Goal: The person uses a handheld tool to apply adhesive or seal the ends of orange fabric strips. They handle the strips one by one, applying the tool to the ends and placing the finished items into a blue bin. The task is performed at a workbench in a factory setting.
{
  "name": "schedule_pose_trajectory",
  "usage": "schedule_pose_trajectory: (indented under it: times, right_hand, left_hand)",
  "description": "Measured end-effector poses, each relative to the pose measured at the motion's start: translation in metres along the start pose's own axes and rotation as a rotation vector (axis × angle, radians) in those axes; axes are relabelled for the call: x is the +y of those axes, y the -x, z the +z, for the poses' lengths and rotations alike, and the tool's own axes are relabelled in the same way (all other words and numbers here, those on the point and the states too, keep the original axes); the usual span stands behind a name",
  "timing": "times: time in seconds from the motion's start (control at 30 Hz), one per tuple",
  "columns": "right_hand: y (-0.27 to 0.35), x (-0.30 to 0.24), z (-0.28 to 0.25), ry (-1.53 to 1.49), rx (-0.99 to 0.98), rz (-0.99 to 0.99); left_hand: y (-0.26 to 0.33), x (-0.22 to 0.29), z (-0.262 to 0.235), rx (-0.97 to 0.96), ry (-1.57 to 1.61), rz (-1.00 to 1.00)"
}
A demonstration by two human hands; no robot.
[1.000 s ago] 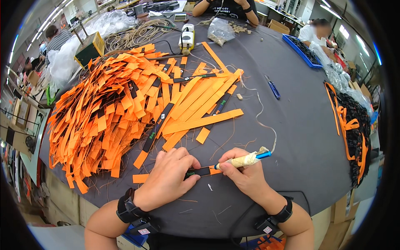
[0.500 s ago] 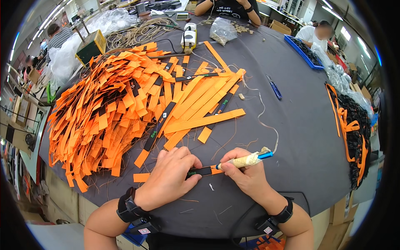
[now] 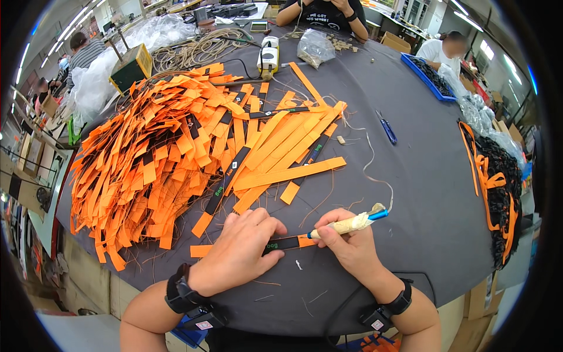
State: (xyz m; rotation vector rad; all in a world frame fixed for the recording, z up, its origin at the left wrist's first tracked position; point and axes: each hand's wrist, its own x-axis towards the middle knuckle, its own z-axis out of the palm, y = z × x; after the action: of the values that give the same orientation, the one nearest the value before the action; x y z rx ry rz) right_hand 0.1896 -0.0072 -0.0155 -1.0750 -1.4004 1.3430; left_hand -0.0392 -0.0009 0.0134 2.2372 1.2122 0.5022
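Seeing a grey cloth table cover (image 3: 422,193), matt and lightly creased. Spotting flat, matt, woven-looking fabric on the strip (image 3: 286,243) and through the orange pile (image 3: 153,158), pretty frayed in places. Getting rough, papery cream tape (image 3: 355,222) round the pen-like tool (image 3: 346,226), glossy blue plastic at its tail. Also noticing crinkly, shiny clear plastic for the bag (image 3: 315,48).

L hand (image 3: 243,240) hides mid of blk/orange strap (image 3: 286,243); 1 co-worker (image 3: 321,17) opp. cut off @ top.
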Motion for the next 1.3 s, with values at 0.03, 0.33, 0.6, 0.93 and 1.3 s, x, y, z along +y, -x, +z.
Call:
schedule_pose_trajectory:
  times: [0.03,0.33,0.6,0.93,1.3]
  right_hand:
    - [0.0,0.001,-0.002,-0.064,0.015,0.006]
    - [-0.006,0.0,-0.025,-0.549,0.204,0.017]
    - [-0.012,-0.002,-0.042,-0.645,0.313,0.014]
    - [-0.012,0.004,-0.046,-0.674,0.356,0.028]
    - [-0.01,0.001,-0.041,-0.638,0.373,0.035]
  left_hand:
    - [0.001,0.0,-0.007,-0.013,0.0,0.01]
    - [0.053,-0.002,-0.048,0.034,-0.304,-0.113]
    - [0.057,-0.006,-0.045,0.185,-0.055,-0.207]
    - [0.072,-0.013,-0.043,0.665,1.441,-0.197]
    - [0.092,0.003,-0.041,0.609,1.646,-0.155]
